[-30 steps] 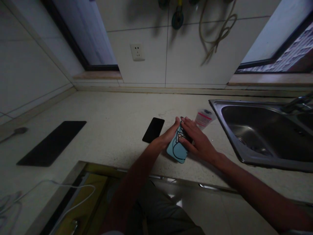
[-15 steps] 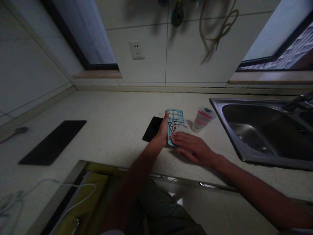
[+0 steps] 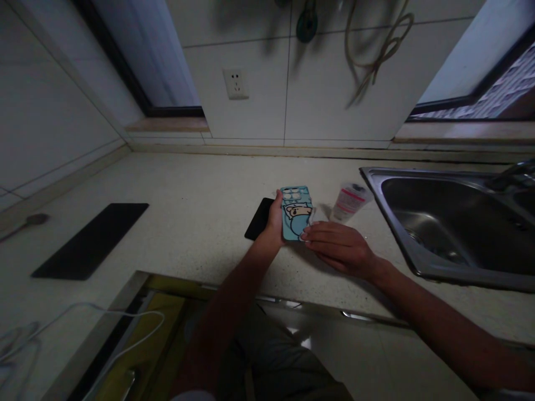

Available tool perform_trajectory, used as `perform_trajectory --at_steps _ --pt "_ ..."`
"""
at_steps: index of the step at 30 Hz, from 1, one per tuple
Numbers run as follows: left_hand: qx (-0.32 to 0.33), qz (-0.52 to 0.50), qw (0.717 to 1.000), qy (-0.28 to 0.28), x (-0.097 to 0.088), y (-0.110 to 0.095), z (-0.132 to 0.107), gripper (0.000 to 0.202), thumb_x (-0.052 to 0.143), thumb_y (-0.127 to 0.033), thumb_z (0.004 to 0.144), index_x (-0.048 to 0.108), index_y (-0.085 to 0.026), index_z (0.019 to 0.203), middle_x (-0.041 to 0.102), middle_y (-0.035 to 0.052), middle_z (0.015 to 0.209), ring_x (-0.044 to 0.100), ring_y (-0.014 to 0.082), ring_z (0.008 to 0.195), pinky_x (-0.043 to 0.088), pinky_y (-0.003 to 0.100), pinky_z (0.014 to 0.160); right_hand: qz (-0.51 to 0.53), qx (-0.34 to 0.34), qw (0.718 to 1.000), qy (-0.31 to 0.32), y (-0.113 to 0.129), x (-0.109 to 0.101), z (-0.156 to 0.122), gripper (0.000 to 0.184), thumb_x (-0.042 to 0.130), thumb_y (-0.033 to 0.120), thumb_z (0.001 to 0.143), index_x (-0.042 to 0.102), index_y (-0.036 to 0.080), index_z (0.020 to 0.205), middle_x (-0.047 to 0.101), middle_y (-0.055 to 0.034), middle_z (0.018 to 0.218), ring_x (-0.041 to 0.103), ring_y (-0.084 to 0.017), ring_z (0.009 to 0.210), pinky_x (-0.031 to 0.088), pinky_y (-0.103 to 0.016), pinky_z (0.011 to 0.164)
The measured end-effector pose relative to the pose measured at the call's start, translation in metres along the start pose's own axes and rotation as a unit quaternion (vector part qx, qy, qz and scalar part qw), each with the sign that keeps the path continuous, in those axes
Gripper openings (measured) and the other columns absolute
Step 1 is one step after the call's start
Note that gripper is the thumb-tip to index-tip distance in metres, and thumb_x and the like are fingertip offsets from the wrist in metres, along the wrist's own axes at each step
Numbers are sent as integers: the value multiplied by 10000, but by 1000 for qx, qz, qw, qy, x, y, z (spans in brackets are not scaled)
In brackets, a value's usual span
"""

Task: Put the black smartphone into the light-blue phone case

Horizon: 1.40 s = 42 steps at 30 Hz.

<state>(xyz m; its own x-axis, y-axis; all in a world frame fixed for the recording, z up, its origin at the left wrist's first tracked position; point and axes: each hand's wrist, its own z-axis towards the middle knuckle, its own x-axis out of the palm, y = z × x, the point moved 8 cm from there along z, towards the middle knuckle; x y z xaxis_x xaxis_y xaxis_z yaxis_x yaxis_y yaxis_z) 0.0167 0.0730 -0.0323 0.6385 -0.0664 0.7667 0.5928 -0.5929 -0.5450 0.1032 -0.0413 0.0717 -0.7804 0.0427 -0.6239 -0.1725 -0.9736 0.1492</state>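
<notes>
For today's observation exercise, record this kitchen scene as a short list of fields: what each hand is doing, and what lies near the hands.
left hand: grips the blue phone case by its left edge
right hand: fingertips on the case's lower right corner
behind left hand: black phone flat on the counter
right of case: small tube lying down
far right: steel sink

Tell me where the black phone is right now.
The black phone lies flat on the counter near the middle of the head view, just left of the left hand holding the blue case.
</notes>
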Motion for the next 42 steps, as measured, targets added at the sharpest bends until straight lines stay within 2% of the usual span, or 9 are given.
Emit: perform_trajectory --at_steps 5,9,13,20,28,30,34,37,42 --pt "-42 -20 999 -4 5 8 -7 865 247 -776 920 715 -69 1096 707 151 733 678 253 621 547 358 564 -28 -30 998 51 15 21 1 340 599 111 953 683 179 1275 755 -100 1243 654 -233 1270 573 -472 1072" --pt "-66 -11 998 -13 5 12 -11 856 222 -742 935 718 -55 1062 684 146 675 668 257 593 538 359 529 -42 -34 997 57 18 23 3 338 597 122 955 676 181 1279 757 -92 1240 639 -224 1288 563 -464 1082" --pt "-51 -25 998 -12 5 8 -11 841 271 -762 917 718 -67 1077 691 144 695 671 265 604 545 372 540 -57 -30 997 38 14 11 6 309 652 136 924 711 208 1218 789 -71 1157 711 -233 1181 610 -457 1023" --pt "-16 -67 997 -29 7 -3 -10 789 233 -697 968 715 -91 1123 739 169 839 706 266 713 576 384 662 -63 3 997 -31 5 -11 3 261 683 107 861 762 224 1081 818 -50 958 785 -222 915 659 -429 896" --pt "-18 -86 996 21 15 -9 -17 780 219 -663 980 696 -71 1156 745 189 857 732 297 785 588 452 730 -123 75 986 -86 -5 -27 4 162 640 112 890 749 229 869 788 -36 781 751 -197 711 640 -349 717" --pt "-25 -77 996 24 19 -8 -19 752 243 -647 983 695 -71 1151 746 182 842 733 293 776 592 443 724 -118 103 983 -95 -8 -28 4 168 625 117 912 749 219 865 778 -43 757 744 -196 698 623 -339 688" --pt "-46 -50 997 26 25 -1 -20 685 303 -623 985 699 -79 1115 742 165 801 727 284 763 597 418 709 -102 153 978 -100 -15 -29 1 179 594 172 952 763 218 913 789 -53 808 751 -202 726 614 -353 726" --pt "-60 -12 998 12 24 6 -17 585 380 -575 987 703 -96 1079 743 149 797 719 266 742 595 396 712 -86 165 977 -107 -17 -29 -1 184 592 192 954 772 227 936 794 -52 840 758 -207 749 613 -350 737" --pt "-6 124 992 -13 12 6 -6 356 541 -441 968 698 -121 956 722 99 742 680 193 658 552 305 687 -81 149 982 -86 -14 -24 3 180 591 172 953 762 227 938 794 -56 839 762 -208 763 618 -345 730"
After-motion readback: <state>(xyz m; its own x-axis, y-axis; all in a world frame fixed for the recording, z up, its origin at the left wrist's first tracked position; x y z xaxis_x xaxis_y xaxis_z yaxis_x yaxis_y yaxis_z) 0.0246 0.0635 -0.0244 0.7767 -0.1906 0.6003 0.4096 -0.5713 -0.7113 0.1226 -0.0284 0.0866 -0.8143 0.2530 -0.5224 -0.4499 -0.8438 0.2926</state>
